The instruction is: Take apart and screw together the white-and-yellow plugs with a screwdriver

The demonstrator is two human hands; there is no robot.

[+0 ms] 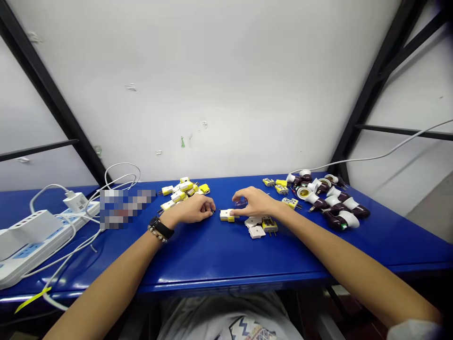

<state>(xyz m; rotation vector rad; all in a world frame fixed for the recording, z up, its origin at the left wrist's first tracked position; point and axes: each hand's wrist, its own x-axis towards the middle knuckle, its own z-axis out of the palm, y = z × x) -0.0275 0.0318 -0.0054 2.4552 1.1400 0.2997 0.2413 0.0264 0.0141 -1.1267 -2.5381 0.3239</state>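
Observation:
My left hand rests on the blue table with its fingers curled shut, just in front of a pile of yellow-and-white plug adapters; what it holds, if anything, is hidden. My right hand arches over a white-and-yellow plug adapter, its fingertips pinching the adapter's right end. Two white adapters and one yellow adapter lie just below my right wrist.
Several maroon-and-white lamp sockets and a few yellow adapters lie at the right back. White power strips with a charger and cables sit at the left. A grey cable runs along the right wall. Black shelf struts flank both sides.

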